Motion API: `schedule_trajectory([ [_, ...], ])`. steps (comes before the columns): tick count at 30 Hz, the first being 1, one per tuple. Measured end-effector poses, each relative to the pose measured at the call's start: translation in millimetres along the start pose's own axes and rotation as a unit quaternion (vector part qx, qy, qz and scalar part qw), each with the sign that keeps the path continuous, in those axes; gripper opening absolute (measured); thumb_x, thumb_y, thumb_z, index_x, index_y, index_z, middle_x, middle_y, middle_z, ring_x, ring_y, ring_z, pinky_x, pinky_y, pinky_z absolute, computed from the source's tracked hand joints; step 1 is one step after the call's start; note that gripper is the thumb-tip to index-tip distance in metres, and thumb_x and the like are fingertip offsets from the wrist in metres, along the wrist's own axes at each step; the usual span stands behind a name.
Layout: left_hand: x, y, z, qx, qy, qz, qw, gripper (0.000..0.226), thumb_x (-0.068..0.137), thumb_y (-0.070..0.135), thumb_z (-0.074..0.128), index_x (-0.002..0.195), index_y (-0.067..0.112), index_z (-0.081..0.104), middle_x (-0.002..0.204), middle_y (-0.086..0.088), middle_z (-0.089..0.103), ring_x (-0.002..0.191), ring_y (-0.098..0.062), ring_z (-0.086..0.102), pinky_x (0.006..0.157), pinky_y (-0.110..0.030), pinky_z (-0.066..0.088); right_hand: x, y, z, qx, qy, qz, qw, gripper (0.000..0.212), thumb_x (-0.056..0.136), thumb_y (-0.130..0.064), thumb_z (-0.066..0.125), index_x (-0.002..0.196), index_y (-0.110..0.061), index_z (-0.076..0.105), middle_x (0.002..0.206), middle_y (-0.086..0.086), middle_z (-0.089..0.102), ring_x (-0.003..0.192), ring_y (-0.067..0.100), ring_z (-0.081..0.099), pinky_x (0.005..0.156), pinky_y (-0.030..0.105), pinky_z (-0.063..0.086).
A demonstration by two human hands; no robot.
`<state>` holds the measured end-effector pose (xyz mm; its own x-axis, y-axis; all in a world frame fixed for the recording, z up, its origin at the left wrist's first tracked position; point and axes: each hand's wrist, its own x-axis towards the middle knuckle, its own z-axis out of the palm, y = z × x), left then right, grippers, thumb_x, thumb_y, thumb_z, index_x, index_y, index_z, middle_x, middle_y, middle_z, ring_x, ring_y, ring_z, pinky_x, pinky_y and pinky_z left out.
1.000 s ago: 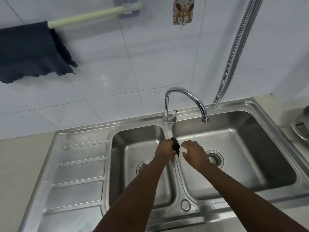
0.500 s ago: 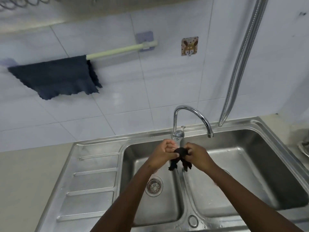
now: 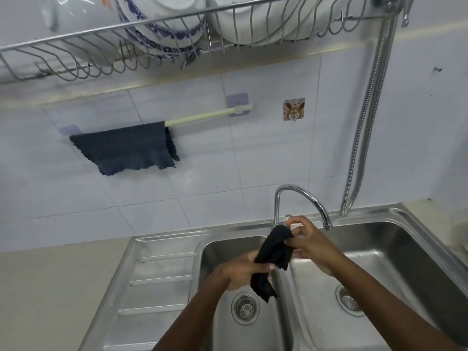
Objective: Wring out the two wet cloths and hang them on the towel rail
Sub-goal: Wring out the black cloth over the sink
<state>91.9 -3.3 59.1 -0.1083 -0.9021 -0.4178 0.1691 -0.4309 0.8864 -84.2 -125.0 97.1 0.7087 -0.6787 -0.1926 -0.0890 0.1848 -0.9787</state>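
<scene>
A black wet cloth [image 3: 274, 252] is stretched between both hands above the divider of the double sink [image 3: 410, 224]. My left hand [image 3: 240, 272] grips its lower part, and a crumpled tail hangs below the fist. My right hand [image 3: 309, 241] pinches its upper end just in front of the tap. A dark blue cloth [image 3: 126, 148] hangs spread over the left part of the pale towel rail [image 3: 207, 115] on the tiled wall; the rail's right part is bare.
The chrome tap [image 3: 301, 196] arches right behind my hands. A wire dish rack [image 3: 141, 34] with bowls and plates juts out above the rail. A metal hose [image 3: 364, 127] hangs at the right. The draining board [image 3: 157, 279] lies left of the basins.
The view has tilted upward, bringing the dish rack into sight. The balled cloth has been drawn out longer between my hands, my right hand higher and my left hand lower.
</scene>
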Motion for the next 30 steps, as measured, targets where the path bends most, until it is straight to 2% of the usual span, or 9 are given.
schedule_trajectory([
  [4, -10, 13, 2, 0.013, 0.039, -0.021, 0.999, 0.021, 0.095, 0.007, 0.054, 0.114, 0.014, 0.054, 0.081, 0.001, 0.053, 0.055, -0.006, 0.046, 0.045, -0.015, 0.037, -1, 19, -8, -0.022, 0.037, 0.024, 0.999, 0.019, 0.082, -0.003, 0.069, 0.094, -0.017, 0.062, 0.081, 0.014, 0.051, 0.078, 0.023, 0.062, 0.070, 0.034, 0.060],
  [7, -15, 28, 3, 0.028, 0.048, -0.046, 0.997, 0.009, 0.098, 0.008, 0.048, 0.103, 0.013, 0.053, 0.081, -0.001, 0.050, 0.050, -0.005, 0.039, 0.036, -0.011, 0.029, -1, 38, -6, 0.013, 0.059, 0.057, 0.997, 0.017, 0.085, 0.000, 0.064, 0.098, -0.010, 0.062, 0.098, 0.017, 0.060, 0.080, 0.020, 0.066, 0.068, 0.025, 0.058],
  [12, -17, 47, 5, 0.018, 0.056, -0.085, 0.995, 0.006, 0.099, 0.012, 0.047, 0.097, 0.014, 0.052, 0.076, 0.000, 0.048, 0.046, -0.003, 0.034, 0.034, -0.011, 0.025, -17, 57, 9, -0.085, -0.010, -0.058, 0.995, 0.069, 0.083, 0.013, 0.056, 0.140, -0.021, 0.037, 0.142, 0.006, 0.042, 0.123, 0.017, 0.051, 0.092, 0.022, 0.048],
  [14, -19, 55, 6, 0.003, 0.045, -0.088, 0.995, 0.007, 0.098, 0.014, 0.047, 0.093, 0.013, 0.051, 0.075, 0.000, 0.047, 0.045, -0.002, 0.034, 0.033, -0.010, 0.025, -20, 65, 24, -0.246, 0.024, -0.150, 0.957, 0.093, 0.078, 0.009, 0.064, 0.148, -0.028, 0.015, 0.153, 0.001, 0.022, 0.142, 0.014, 0.025, 0.109, 0.028, 0.033],
  [16, -19, 61, 10, 0.003, 0.027, -0.092, 0.995, 0.007, 0.099, 0.016, 0.047, 0.093, 0.012, 0.051, 0.074, 0.001, 0.046, 0.044, -0.002, 0.033, 0.032, -0.010, 0.024, -18, 71, 40, -0.346, 0.087, -0.220, 0.908, 0.100, 0.077, -0.003, 0.073, 0.149, -0.027, 0.008, 0.156, -0.002, 0.015, 0.144, 0.011, 0.016, 0.112, 0.026, 0.026],
  [19, -20, 68, 15, -0.024, -0.006, -0.112, 0.993, 0.011, 0.100, 0.017, 0.045, 0.091, 0.011, 0.049, 0.072, 0.001, 0.045, 0.042, 0.000, 0.033, 0.032, -0.009, 0.024, -9, 73, 59, -0.323, 0.162, -0.251, 0.898, 0.083, 0.076, -0.010, 0.076, 0.143, -0.016, 0.026, 0.141, 0.004, 0.040, 0.129, 0.015, 0.042, 0.104, 0.029, 0.039],
  [23, -29, 70, 6, -0.014, -0.029, -0.132, 0.991, 0.025, 0.101, 0.023, 0.043, 0.079, 0.013, 0.043, 0.059, 0.006, 0.042, 0.039, 0.000, 0.029, 0.031, -0.009, 0.021, 6, 61, 61, -0.369, 0.182, -0.254, 0.875, 0.038, 0.074, -0.003, 0.069, 0.106, -0.014, 0.053, 0.099, 0.005, 0.053, 0.091, 0.022, 0.055, 0.074, 0.031, 0.048],
  [27, -46, 62, -7, 0.150, 0.018, -0.125, 0.981, 0.018, 0.097, 0.030, 0.054, 0.091, 0.014, 0.050, 0.067, 0.003, 0.041, 0.048, -0.004, 0.031, 0.037, -0.011, 0.027, 20, 46, 54, -0.515, 0.115, -0.226, 0.819, 0.025, 0.072, 0.000, 0.064, 0.088, -0.013, 0.049, 0.086, 0.010, 0.058, 0.074, 0.029, 0.060, 0.058, 0.032, 0.041],
  [30, -50, 55, -14, 0.392, 0.056, -0.121, 0.910, 0.026, 0.094, 0.040, 0.054, 0.095, 0.014, 0.052, 0.071, -0.002, 0.048, 0.054, -0.013, 0.043, 0.051, -0.025, 0.040, 22, 36, 58, -0.608, 0.058, -0.203, 0.765, 0.012, 0.081, -0.022, 0.060, 0.091, -0.015, 0.055, 0.088, 0.009, 0.066, 0.079, 0.029, 0.065, 0.062, 0.036, 0.049],
])
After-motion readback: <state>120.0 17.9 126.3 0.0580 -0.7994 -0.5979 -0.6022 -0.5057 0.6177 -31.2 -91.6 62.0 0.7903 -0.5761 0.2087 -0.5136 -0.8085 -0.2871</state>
